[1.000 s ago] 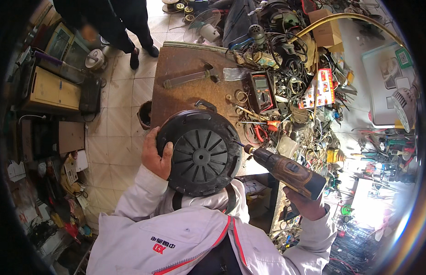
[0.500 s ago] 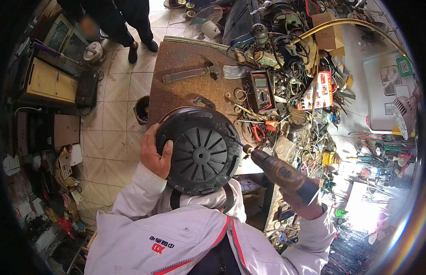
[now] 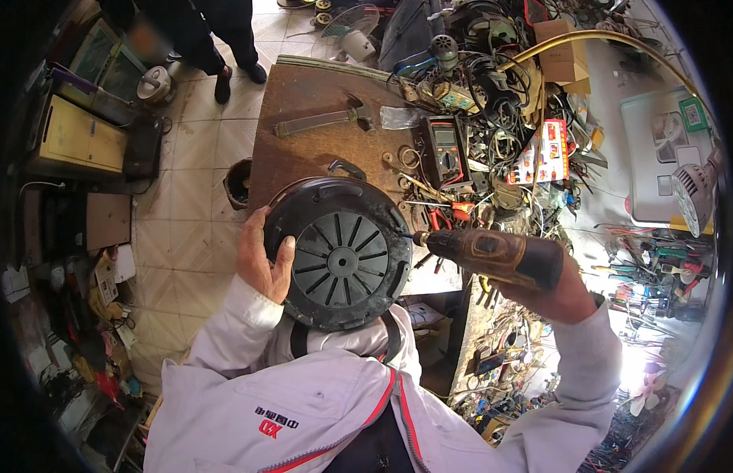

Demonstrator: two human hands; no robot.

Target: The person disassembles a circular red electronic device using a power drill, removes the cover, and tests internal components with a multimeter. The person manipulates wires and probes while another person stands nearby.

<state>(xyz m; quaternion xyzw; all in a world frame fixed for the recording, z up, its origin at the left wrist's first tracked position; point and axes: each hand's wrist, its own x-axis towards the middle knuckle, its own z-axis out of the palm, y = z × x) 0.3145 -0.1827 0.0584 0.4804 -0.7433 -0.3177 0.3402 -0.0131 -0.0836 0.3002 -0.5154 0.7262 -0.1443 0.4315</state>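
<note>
- Left hand (image 3: pixel 264 258) is clasping the black base (image 3: pixel 352 285) by its rim, presumably bracing it at the workbench (image 3: pixel 299 162) edge
- Right hand (image 3: pixel 570 296) is gripping the drill (image 3: pixel 500 256), aiming it sideways at the rim; contact unclear

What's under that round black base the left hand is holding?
Around the black base, brown tabletop and a dark handle show at its far edge, pale clothing at its near edge; anything directly beneath is covered.

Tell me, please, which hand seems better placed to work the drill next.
Probably the right hand: it holds the drill, bit pointed at the round black base; the left hand grips its left side.
</note>
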